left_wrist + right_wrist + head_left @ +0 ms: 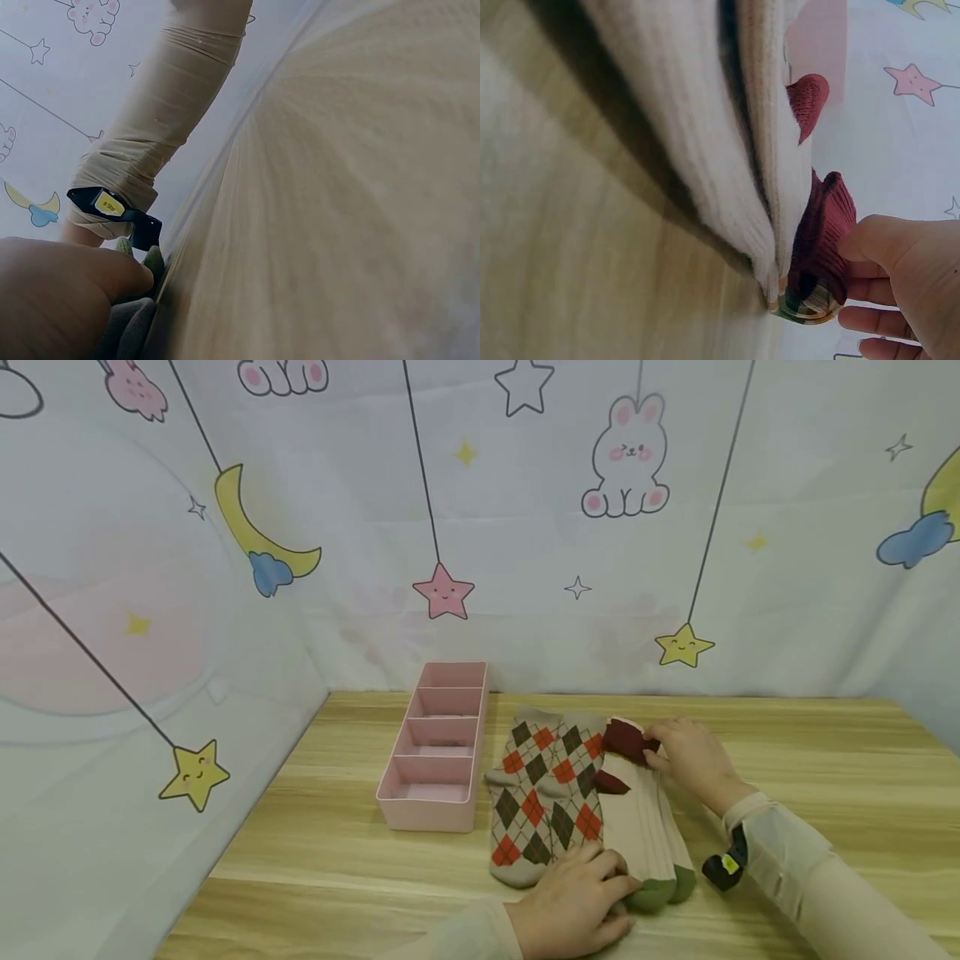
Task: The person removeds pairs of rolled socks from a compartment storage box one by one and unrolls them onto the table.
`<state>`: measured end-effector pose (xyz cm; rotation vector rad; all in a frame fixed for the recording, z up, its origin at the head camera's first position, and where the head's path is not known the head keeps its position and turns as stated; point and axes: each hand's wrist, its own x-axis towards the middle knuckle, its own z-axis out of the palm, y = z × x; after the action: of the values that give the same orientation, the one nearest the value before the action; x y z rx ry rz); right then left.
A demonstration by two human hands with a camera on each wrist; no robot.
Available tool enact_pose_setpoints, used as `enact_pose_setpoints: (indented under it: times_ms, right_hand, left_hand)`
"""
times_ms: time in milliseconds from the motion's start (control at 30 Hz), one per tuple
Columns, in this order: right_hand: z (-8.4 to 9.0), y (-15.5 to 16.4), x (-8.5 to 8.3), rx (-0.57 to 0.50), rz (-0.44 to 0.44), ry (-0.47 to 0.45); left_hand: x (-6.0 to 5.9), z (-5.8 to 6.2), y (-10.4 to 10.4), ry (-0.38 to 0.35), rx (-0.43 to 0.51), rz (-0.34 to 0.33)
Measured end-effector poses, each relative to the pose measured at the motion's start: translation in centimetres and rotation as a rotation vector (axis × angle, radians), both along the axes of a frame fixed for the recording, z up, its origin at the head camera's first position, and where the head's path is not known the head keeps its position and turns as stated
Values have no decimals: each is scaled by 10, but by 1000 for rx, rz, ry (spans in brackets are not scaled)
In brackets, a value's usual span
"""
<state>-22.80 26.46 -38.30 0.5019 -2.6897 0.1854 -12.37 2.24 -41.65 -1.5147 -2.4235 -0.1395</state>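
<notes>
A pair of argyle socks (543,793) lies flat on the wooden table (337,860), with cream ribbed socks (645,827) beside them on the right. The cream socks have a maroon cuff (628,739) and green toes (660,889). My right hand (690,760) pinches the maroon cuff (821,232) between thumb and fingers, at the far end of the cream socks (705,150). My left hand (577,902) rests on the near toe ends of both pairs, thumb against the green toe (154,259).
A pink organiser tray (435,752) with several compartments stands left of the socks. A cartoon-print curtain (525,527) walls the table's back and left side. Bare wood (825,760) lies to the right. A black wrist camera (723,864) sits on my right sleeve.
</notes>
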Motion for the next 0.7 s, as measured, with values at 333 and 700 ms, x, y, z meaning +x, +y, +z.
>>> enact_pose_setpoints:
  times_ms: [333, 700]
  right_hand:
    - [-5, 0, -5, 53, -2, -37]
    - [-6, 1, -13, 116, -5, -66]
  left_hand:
    - [0, 1, -1, -14, 7, -6]
    - [-1, 0, -1, -26, 0, -13]
